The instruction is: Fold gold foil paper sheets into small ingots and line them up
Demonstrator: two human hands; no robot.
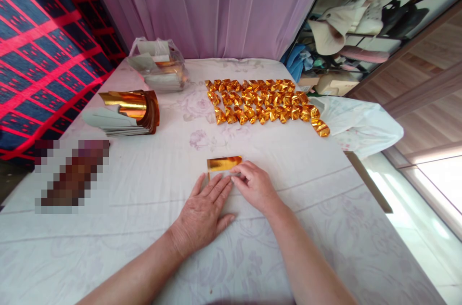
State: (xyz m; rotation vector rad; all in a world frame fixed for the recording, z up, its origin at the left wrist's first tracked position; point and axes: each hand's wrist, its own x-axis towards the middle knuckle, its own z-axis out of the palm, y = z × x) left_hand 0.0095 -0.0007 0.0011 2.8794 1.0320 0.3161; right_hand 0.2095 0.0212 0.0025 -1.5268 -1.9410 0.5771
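My left hand [204,213] lies palm down on the pale tablecloth [144,242], open, its fingers stretched forward and spread a little, with the fingertips at the near side of a shiny gold strip [224,164]. My right hand [257,188] is curled, thumb and forefinger brought close together at the strip's right end; I can't tell whether they are really pinching it. The strip is flat on the table in front of me, its long side running left to right, and a thin sliver of gold shows beside my left fingertips.

Beyond it, toward the right, folded gold pieces [256,113] sit in three rows, close against one another, with a small gap in the middle row near its left end. The front row bends toward me at its right end. Over on the left I have a stack of sheets [135,105], gold on one face and pale on the other, curving upward, and behind that a clear plastic bag [159,69] with more sheets inside. A white bag [368,124] lies beside the table's right edge. A purple curtain [202,6] hangs at the far end, and something blurred into squares [74,175] lies at the left
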